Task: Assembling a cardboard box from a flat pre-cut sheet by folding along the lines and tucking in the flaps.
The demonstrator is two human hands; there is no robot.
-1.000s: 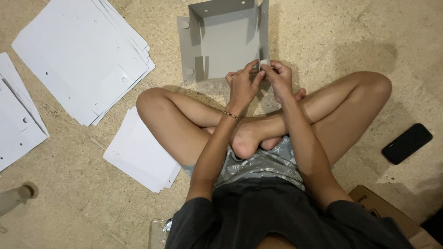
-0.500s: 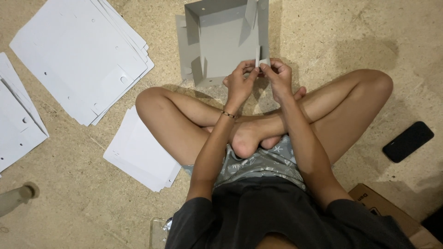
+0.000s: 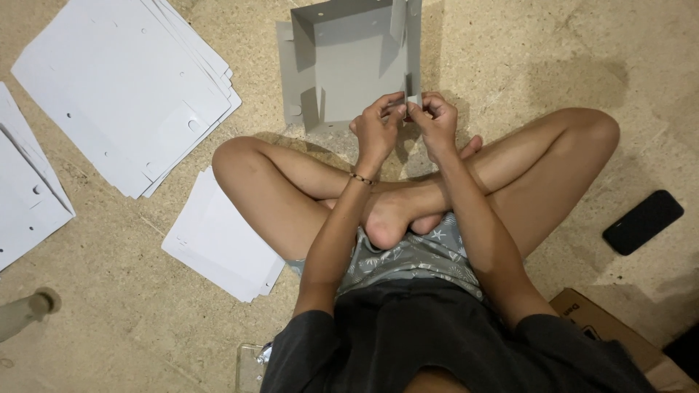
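Note:
I sit cross-legged on the floor. A grey cardboard box (image 3: pixel 349 65), partly folded with its walls standing up, rests on the floor in front of my knees. My left hand (image 3: pixel 376 125) and my right hand (image 3: pixel 437 120) meet at the box's near right corner. Both pinch a small grey flap (image 3: pixel 411 100) of the box between fingertips and thumbs. A thin bracelet circles my left wrist.
A large stack of flat white die-cut sheets (image 3: pixel 124 87) lies at the far left, more sheets (image 3: pixel 25 189) at the left edge, a smaller pile (image 3: pixel 218 240) by my left knee. A black phone (image 3: pixel 643 222) lies at right, a brown carton (image 3: pixel 604 327) at lower right.
The grey box has tilted and shifted slightly toward the right as my hands worked its corner flap. My hands stay together at the same corner.

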